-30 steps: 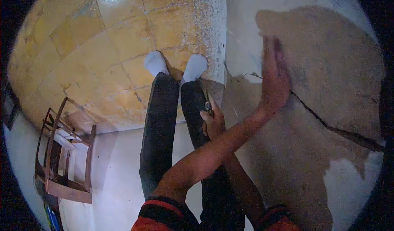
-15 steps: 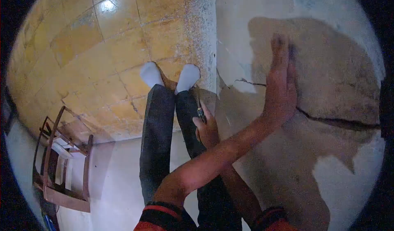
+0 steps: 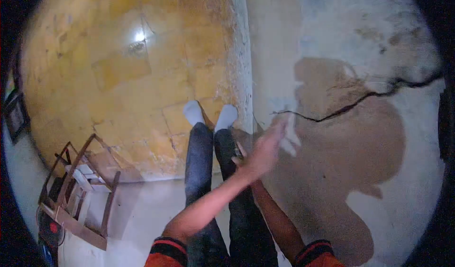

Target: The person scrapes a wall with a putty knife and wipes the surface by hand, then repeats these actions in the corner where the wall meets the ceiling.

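My left hand point(image 3: 266, 154) reaches across my body to the right side, over my right forearm. Its fingers are stretched toward the cracked plaster wall point(image 3: 341, 148), and motion smears them. Beneath it is my right hand point(image 3: 242, 161), mostly covered by the left hand and wrist. A slim dark-handled hand tool point(image 3: 237, 149) sits in the right hand's grip beside my right shin; its working end is hard to make out. A long black crack point(image 3: 348, 108) runs across the wall above the left hand.
My socked feet point(image 3: 227, 117) stand on yellow floor tiles point(image 3: 123, 91), close to the wall's base. A brown wooden chair frame point(image 3: 80, 226) is at lower left. A dark framed object point(image 3: 16, 117) shows at the far left edge. My shadow falls on the wall.
My left hand has come down and left from the wall above the crack, now overlapping my right hand. The view has shifted, so feet and chair appear lower and farther right.
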Available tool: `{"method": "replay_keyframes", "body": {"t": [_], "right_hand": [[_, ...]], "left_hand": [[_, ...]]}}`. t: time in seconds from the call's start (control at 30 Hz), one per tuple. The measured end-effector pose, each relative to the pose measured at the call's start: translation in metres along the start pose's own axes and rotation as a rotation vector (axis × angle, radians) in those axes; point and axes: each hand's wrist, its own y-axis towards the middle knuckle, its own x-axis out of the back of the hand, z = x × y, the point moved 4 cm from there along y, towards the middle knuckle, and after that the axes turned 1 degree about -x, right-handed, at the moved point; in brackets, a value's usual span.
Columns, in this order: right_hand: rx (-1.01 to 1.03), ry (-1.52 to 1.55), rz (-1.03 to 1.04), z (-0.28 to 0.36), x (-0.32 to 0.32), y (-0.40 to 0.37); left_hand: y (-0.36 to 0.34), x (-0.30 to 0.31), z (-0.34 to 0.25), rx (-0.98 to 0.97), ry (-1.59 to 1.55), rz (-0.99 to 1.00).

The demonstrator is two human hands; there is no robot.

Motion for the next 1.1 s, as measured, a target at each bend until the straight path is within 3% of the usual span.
{"method": "replay_keyframes", "body": {"t": [0.03,0.1,0.13,0.17,0.2,0.23,0.27,0.3,0.4,0.47,0.5,0.53,0.6,0.63,0.7,0.73,0.77,0.83,0.9,1.0,1.1], "right_hand": [[0.118,-0.088,-0.047,-0.018,0.004,-0.008],[-0.143,-0.071,-0.043,-0.017,0.017,-0.028],[-0.273,-0.064,-0.041,-0.018,0.023,-0.039],[-0.250,-0.143,-0.037,0.002,0.043,-0.051],[-0.277,-0.250,-0.079,-0.023,0.042,-0.062],[-0.298,-0.278,-0.065,-0.027,0.052,-0.076],[-0.318,-0.306,-0.051,-0.028,0.061,-0.089],[-0.253,-0.294,-0.054,-0.017,0.075,-0.109],[-0.179,-0.338,-0.117,-0.005,0.103,-0.134],[-0.487,-0.391,-0.073,-0.009,0.117,-0.150],[-0.409,-0.329,-0.079,0.008,0.121,-0.161],[-0.318,-0.262,-0.083,0.029,0.129,-0.158],[-0.211,-0.126,-0.125,0.077,0.141,-0.173],[-0.216,-0.055,-0.167,0.136,0.153,-0.187],[-0.180,0.016,-0.222,0.199,0.172,-0.214],[-0.131,0.040,-0.265,0.184,0.177,-0.206],[-0.080,0.062,-0.307,0.167,0.182,-0.199],[-0.078,-0.217,-0.280,0.187,0.204,-0.205],[-0.278,-0.153,-0.176,0.234,0.217,-0.224],[-0.122,-0.174,-0.270,0.253,0.224,-0.220],[-0.029,-0.311,-0.253,0.251,0.226,-0.178]], "left_hand": [[-0.015,0.028,0.008,0.017,0.138,-0.012],[-0.045,0.091,0.030,-0.065,0.369,-0.263],[-0.075,0.120,0.039,0.123,0.220,-0.300],[-0.106,0.149,0.047,0.306,0.067,-0.359],[-0.140,0.175,0.057,0.371,0.009,-0.488],[-0.186,0.202,0.100,0.296,0.299,-0.493],[-0.213,0.220,0.068,0.427,0.218,-0.531],[-0.252,0.242,0.090,0.469,0.367,-0.546],[-0.353,0.272,0.119,0.681,0.589,-0.400],[-0.400,0.278,0.122,0.776,0.755,-0.176],[-0.415,0.279,0.120,0.788,0.811,-0.066],[-0.422,0.279,0.110,0.787,0.898,0.088],[-0.419,0.292,0.128,0.824,0.719,0.002],[-0.414,0.295,0.128,0.832,0.625,-0.047],[-0.388,0.298,0.077,0.430,0.502,-0.421],[-0.371,0.304,0.070,0.606,0.338,-0.353],[-0.359,0.297,-0.038,0.502,0.416,-0.371],[-0.330,0.302,-0.074,0.250,0.750,-0.358],[-0.324,0.304,-0.157,0.363,0.681,-0.698],[-0.315,0.323,-0.131,0.490,0.282,-0.719],[-0.319,0.305,-0.154,0.285,0.617,-0.711]]}}
